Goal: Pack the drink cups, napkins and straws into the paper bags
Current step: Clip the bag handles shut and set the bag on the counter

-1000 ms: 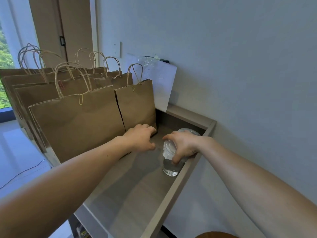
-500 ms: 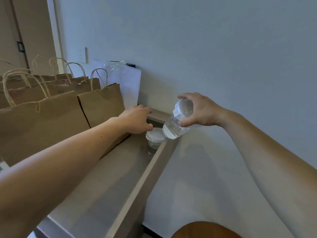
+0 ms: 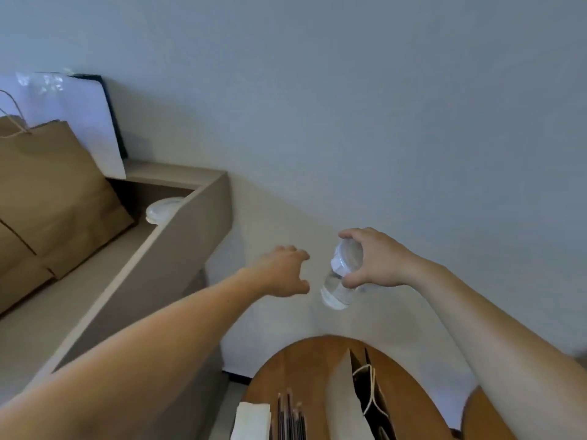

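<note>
Drink cup (image 3: 341,276): clear, lidded, hangs tilted in mid-air before the wall. Gripped near the lid end by right hand (image 3: 376,258), thumb and fingers curled round it. Just beside, apart from the cup, left hand (image 3: 282,271): fingers relaxed and spread, grasping nothing. Lower in view, round wooden table (image 3: 286,369) bearing open paper bag (image 3: 347,404), straws (image 3: 290,417), napkins (image 3: 252,420). Off left, second lidded cup (image 3: 162,209) in the corner of a walled ledge (image 3: 178,249), near standing brown bags (image 3: 54,192).
</note>
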